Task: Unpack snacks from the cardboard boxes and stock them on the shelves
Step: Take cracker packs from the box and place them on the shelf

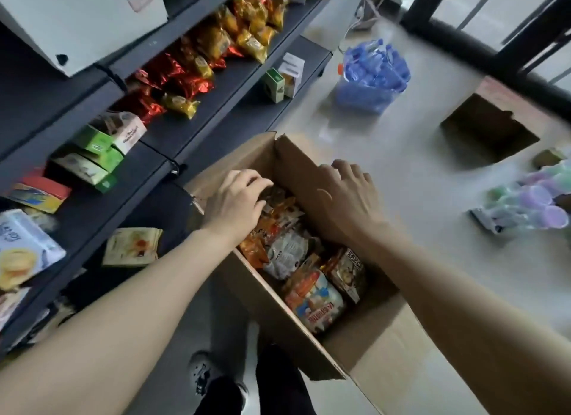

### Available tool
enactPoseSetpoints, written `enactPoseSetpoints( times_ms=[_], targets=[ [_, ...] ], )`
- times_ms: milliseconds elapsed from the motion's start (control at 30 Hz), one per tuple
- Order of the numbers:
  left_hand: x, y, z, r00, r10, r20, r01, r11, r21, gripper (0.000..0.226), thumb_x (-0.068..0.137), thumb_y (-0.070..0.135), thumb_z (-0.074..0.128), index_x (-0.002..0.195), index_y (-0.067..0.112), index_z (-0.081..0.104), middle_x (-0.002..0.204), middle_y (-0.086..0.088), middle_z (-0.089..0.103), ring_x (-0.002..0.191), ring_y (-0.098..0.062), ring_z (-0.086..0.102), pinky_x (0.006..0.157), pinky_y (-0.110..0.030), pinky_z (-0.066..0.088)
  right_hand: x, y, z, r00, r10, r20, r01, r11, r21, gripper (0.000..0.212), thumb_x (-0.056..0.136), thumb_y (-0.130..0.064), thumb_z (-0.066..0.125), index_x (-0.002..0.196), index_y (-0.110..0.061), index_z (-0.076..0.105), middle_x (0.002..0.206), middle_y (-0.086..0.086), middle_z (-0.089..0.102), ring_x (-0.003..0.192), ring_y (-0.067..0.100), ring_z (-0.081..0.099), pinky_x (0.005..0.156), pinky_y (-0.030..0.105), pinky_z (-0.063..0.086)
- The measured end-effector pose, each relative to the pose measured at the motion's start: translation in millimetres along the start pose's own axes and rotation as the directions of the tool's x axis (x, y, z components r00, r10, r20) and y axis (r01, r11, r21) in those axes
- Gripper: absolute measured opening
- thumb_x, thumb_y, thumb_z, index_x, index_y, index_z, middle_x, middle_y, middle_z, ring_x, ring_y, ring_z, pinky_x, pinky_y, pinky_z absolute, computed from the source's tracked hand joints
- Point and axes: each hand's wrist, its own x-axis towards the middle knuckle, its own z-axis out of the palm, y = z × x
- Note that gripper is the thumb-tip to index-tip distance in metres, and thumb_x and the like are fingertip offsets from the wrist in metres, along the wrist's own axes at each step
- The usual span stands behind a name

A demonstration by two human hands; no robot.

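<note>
Snack packets (304,269) fill the open cardboard box (268,303) at the centre of the frame, which sits on the floor just beside the dark shelves (216,108) running up the left side. The left hand (236,203) reaches down into the far end of the box, its fingers (258,183) curled over the orange packets there; they seem to be closing on one, though whether a packet is actually gripped cannot be told, since the fingertips are hidden among the wrappers. The right hand (347,195) lies on the far flap with fingers spread and nearly straight, pressing it back — probably to keep the flap from folding over the opening while the other hand digs.

On the shelves, red and gold foil bags (197,62) line the upper left, with green cartons (95,155) lower down and a pale pouch (133,246) on a lower shelf at the left. Stocking looks well under way, yet the box is still mostly full. A second cardboard box (491,130) stands open at the right, well apart, and a blue bundle of bottles (374,71) rests on the floor above centre — both out of reach for now.
</note>
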Motion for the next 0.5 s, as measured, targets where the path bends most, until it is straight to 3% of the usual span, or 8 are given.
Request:
enactPoseSetpoints(
  times_ms=[267,500],
  targets=[
    [-22.1,-30.3,172.0,0.948,-0.139,0.287,0.138,0.990,0.024,0.038,0.090,0.022,0.068,0.127,0.025,0.063,0.125,0.003,0.059,0.117,-0.023,0.050,0.098,-0.038,0.046,-41.2,65.5,174.6,0.956,0.107,0.274,-0.113,0.994,0.006,0.045,0.097,-0.032,0.059,0.139,-0.020,0.048,0.132,0.009,0.054,0.112,0.032,0.055,0.087,0.044,0.050],
    [-1.3,-50.8,272.7,0.881,-0.117,0.459,0.096,0.993,0.069,0.042,0.095,0.029,0.062,0.136,0.029,0.055,0.134,0.006,0.052,0.127,-0.020,0.042,0.099,-0.035,0.045,-74.4,95.0,290.9,0.859,0.187,0.477,-0.199,0.980,-0.024,0.044,0.098,-0.023,0.051,0.142,-0.019,0.044,0.132,0.007,0.051,0.115,0.031,0.051,0.091,0.041,0.045]
  ],
)
